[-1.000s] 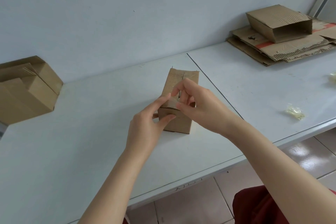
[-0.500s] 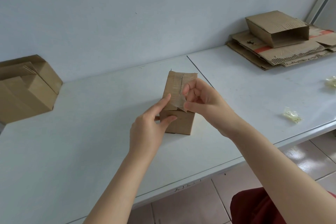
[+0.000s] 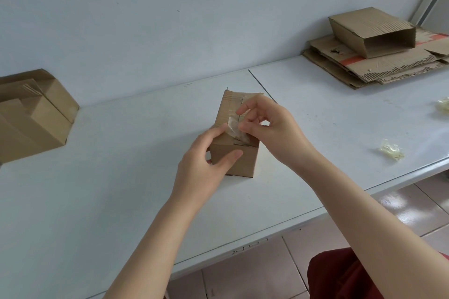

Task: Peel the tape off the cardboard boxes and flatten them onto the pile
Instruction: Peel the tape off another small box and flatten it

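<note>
A small brown cardboard box (image 3: pixel 243 162) lies lengthwise on the white table (image 3: pixel 121 177), its top seam covered by clear tape (image 3: pixel 232 128). My left hand (image 3: pixel 204 165) grips the box's near left corner, thumb on the front face and fingers over the top edge. My right hand (image 3: pixel 272 128) pinches the lifted end of the tape between thumb and fingers above the seam. The pile (image 3: pixel 379 65) of flattened cardboard sits at the far right by the wall, with an open box sleeve (image 3: pixel 371 31) lying on top of it.
More unflattened boxes (image 3: pixel 31 114) stand at the far left against the wall. Two crumpled wads of peeled tape (image 3: pixel 391 152) (image 3: pixel 443 104) lie on the right of the table. The table's front edge runs diagonally, with tiled floor below.
My right hand has pulled the tape end up off the box top, so a loose clear strip now stands above the seam. My left hand stays on the near corner.
</note>
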